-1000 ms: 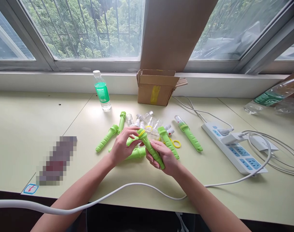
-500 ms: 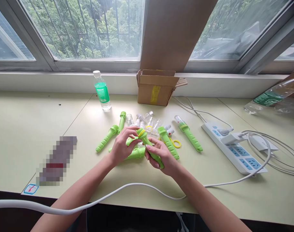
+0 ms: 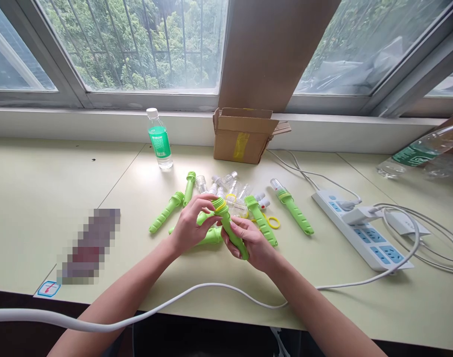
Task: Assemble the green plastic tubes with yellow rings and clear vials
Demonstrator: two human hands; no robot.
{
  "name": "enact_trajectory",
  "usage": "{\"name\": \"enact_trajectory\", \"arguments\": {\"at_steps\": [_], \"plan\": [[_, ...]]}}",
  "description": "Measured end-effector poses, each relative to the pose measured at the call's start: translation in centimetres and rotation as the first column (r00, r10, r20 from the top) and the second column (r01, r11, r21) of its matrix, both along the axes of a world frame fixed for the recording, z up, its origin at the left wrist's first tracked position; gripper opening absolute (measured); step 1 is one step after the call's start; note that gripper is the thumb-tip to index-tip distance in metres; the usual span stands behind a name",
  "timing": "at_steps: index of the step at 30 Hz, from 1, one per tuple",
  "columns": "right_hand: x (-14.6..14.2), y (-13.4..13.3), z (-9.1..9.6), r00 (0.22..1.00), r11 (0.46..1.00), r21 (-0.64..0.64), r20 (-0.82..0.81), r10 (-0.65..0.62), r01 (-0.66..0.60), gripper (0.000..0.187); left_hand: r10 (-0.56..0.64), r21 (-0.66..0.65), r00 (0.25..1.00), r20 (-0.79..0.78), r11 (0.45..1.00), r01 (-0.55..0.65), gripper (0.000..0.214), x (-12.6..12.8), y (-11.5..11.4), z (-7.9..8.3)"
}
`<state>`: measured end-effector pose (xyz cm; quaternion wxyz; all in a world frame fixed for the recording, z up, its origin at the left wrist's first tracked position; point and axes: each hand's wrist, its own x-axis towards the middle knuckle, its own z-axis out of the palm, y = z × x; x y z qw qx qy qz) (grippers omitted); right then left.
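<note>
My right hand is wrapped round a light green plastic tube handle, its threaded end tilted up and away from me. A thin yellow ring sits around the handle's neck, below the threads. The fingers of my left hand are closed at that ring, thumb on the near side. More green handles lie close about my hands, one on the left and one on the right. Behind them is a pile of clear caps and white pieces. A loose yellow ring lies on the right.
A handle with a clear cap lies right of the pile. Behind stand a cardboard box and a water bottle. On the right is a power strip with cables. A white cable crosses in front of me.
The green handle has swung a little more upright in my hands. The yellow ring now sits more level around its neck. The whole view has shifted slightly.
</note>
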<state>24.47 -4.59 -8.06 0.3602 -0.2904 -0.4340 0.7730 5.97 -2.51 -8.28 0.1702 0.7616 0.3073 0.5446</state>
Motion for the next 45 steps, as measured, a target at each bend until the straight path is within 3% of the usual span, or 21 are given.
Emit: {"name": "enact_trajectory", "arguments": {"at_steps": [8, 11, 17, 24, 32, 36, 40, 45], "plan": [[0.03, -0.25, 0.25, 1.0, 1.0, -0.014, 0.009, -0.008, 0.008, 0.023, -0.011, -0.001, 1.0, -0.012, 1.0, 0.011, 0.023, 0.02, 0.18, -0.52], [-0.03, -0.29, 0.39, 0.999, 1.0, 0.0, 0.036, -0.012, 0.012, 0.03, -0.016, -0.018, 1.0, -0.01, 1.0, 0.015, 0.025, 0.04, 0.18, -0.63], [0.1, -0.09, 0.12, 0.999, 0.999, 0.011, 0.038, -0.034, 0.034, 0.033, -0.009, -0.011, 1.0, -0.001, 1.0, 0.009, 0.015, 0.07, 0.08, -0.19], [-0.09, 0.03, 0.04, 1.0, 0.999, 0.04, 0.019, -0.018, 0.017, 0.028, 0.005, 0.008, 1.0, 0.016, 1.0, -0.005, 0.022, 0.07, 0.0, -0.03], [-0.07, -0.08, -0.05, 1.0, 0.999, -0.041, 0.026, -0.016, 0.017, 0.027, 0.039, 0.027, 0.999, -0.029, 0.999, -0.038, 0.017, -0.01, 0.13, -0.09], [-0.16, -0.33, 0.32, 0.998, 0.999, -0.032, 0.056, -0.038, 0.04, 0.024, 0.003, 0.008, 0.999, -0.04, 1.0, -0.003, 0.022, 0.05, 0.09, -0.35], [-0.03, -0.37, 0.55, 0.994, 0.999, -0.006, 0.098, -0.042, 0.043, 0.037, -0.026, -0.018, 0.998, -0.057, 1.0, 0.025, 0.03, 0.06, 0.03, -0.52], [0.2, -0.05, 0.19, 0.997, 0.999, 0.007, 0.057, -0.049, 0.049, 0.032, -0.056, -0.04, 0.997, -0.048, 0.998, 0.054, 0.03, 0.04, -0.01, -0.29]]}}
